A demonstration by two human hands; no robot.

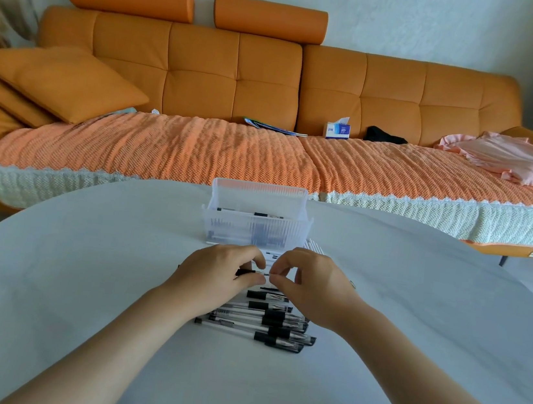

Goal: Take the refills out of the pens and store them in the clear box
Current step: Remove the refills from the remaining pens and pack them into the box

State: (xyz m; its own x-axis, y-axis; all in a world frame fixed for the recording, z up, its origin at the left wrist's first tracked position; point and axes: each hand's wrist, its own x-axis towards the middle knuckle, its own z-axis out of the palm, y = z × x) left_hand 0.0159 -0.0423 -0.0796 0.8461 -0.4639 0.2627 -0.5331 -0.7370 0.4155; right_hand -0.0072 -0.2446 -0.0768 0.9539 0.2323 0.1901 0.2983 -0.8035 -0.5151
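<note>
Pens point(262, 323) lie heaped just nearer than the grip, apparently unprocessed. Left hand point(214, 276) and right hand point(311, 285) pinch one pen point(249, 272). Clear box point(258, 200) beyond holds some refills point(244, 232).

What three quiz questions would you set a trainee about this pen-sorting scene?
1. True or false: the clear box stands beyond the pile of pens, farther from the person.
2. What do the left hand and right hand grip together? A: a pen. B: a tissue. C: a cushion.
3. What colour is the sofa behind the table?
Key: 1 true; 2 A; 3 orange.
</note>
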